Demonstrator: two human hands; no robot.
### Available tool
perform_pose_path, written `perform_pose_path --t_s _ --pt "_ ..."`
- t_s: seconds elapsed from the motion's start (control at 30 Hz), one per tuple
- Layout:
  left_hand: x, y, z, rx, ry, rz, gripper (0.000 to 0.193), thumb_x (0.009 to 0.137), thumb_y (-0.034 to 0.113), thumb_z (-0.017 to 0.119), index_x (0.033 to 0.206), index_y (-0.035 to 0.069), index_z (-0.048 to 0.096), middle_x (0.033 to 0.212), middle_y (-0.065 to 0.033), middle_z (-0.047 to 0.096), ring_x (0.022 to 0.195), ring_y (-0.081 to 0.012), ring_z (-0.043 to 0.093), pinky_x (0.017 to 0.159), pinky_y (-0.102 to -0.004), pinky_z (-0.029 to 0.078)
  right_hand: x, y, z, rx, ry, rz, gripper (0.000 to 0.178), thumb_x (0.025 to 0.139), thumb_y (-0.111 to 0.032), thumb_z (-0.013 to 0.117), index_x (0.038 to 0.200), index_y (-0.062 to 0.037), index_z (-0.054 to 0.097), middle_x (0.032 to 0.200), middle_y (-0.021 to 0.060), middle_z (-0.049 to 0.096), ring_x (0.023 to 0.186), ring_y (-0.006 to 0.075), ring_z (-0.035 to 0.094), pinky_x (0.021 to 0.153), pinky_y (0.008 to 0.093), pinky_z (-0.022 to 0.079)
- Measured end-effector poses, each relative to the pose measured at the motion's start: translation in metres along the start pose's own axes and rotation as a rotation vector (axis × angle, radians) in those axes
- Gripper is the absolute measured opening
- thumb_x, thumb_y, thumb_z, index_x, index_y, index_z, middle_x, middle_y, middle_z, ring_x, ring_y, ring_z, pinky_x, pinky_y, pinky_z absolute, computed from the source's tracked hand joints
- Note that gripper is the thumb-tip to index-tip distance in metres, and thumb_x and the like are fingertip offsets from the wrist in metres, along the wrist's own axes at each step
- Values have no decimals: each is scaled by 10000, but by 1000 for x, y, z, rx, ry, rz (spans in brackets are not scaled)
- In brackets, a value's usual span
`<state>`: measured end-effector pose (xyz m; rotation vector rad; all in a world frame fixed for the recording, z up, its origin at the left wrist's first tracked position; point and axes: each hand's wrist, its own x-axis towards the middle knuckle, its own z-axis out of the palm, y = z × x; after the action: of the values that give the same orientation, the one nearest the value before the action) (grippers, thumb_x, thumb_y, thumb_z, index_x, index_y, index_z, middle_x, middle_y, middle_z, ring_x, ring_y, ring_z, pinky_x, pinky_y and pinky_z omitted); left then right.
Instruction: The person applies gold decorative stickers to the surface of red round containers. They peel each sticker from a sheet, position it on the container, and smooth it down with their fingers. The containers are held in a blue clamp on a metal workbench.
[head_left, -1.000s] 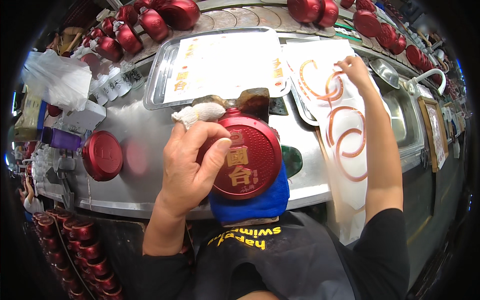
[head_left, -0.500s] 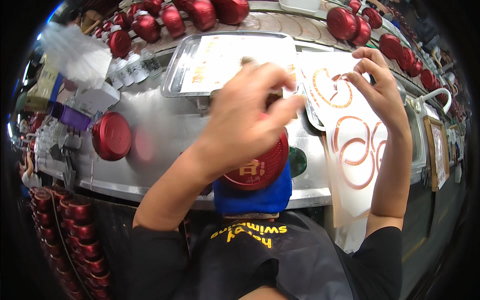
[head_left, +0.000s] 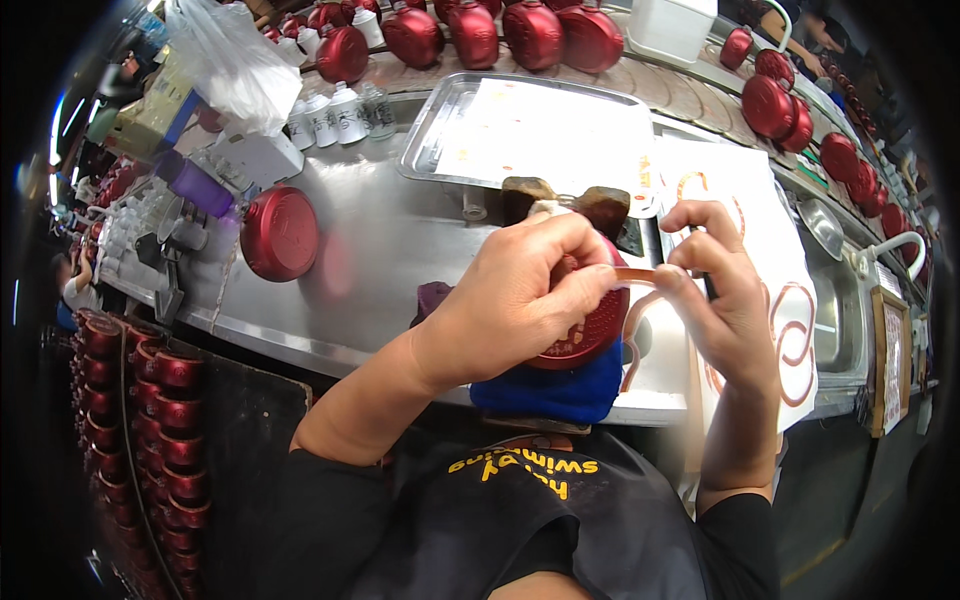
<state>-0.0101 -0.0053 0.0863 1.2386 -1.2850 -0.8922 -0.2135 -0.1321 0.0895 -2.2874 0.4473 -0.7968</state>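
Note:
My left hand (head_left: 515,300) pinches one end of a thin, curved orange-brown decal strip (head_left: 637,275). My right hand (head_left: 730,300) grips the other end between thumb and finger, so the strip spans the gap between both hands. Something dark shows by the right fingers, too small to name. Below the left hand, a round red bottle (head_left: 590,345) with raised dots and gold characters rests on a blue cloth (head_left: 550,392); my left hand hides much of it. To the right lie white sheets (head_left: 740,170) bearing curved orange-brown decals (head_left: 795,345).
A metal tray (head_left: 415,160) with white paper stands behind the hands, a dark two-lobed support (head_left: 605,203) before it. Another red bottle (head_left: 280,233) is at left, near small white bottles (head_left: 345,115). Red bottles (head_left: 533,35) line the back; a sink (head_left: 835,320) is at right.
My right hand has come down and in from the decal sheet, and my left hand has met it over the red bottle. The decal strip is now held between them. The view has shifted.

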Motion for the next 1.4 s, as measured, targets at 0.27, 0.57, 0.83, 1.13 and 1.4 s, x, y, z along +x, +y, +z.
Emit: perform_pose_path --t_s 0.27,0.57,0.83,1.13,1.4 --pt "1 -50 -22 663 389 170 169 934 197 720 865 57 654 893 -150 588 923 -335 566 853 -467 424 25 30 56 -184 89 -5 170 894 -99 744 840 -6 613 1149 172 587 1121 355 562 985 438 450" --pt "14 -69 -28 794 391 201 168 905 191 732 852 56 648 926 -161 569 952 -336 549 878 -478 397 33 38 68 -275 136 3 162 847 -59 752 809 -6 603 1143 169 589 1101 346 569 963 430 462" --pt "16 -67 -26 806 370 200 151 895 171 724 853 52 640 952 -184 548 969 -348 535 890 -484 393 29 40 65 -226 152 40 105 830 -8 730 917 -17 671 1190 182 582 1121 356 575 970 450 466" --pt "17 -67 -26 798 358 217 141 886 165 741 854 66 646 969 -168 535 988 -337 525 894 -475 387 14 41 61 -352 12 -162 355 894 -76 735 1249 -85 745 1333 170 559 1251 367 524 1054 467 460" --pt "19 -65 -25 809 354 213 141 884 163 741 851 61 651 967 -162 536 996 -331 522 890 -475 382 8 38 60 -369 17 -163 348 881 -115 762 1224 -60 740 1303 175 574 1229 382 540 1025 476 480"
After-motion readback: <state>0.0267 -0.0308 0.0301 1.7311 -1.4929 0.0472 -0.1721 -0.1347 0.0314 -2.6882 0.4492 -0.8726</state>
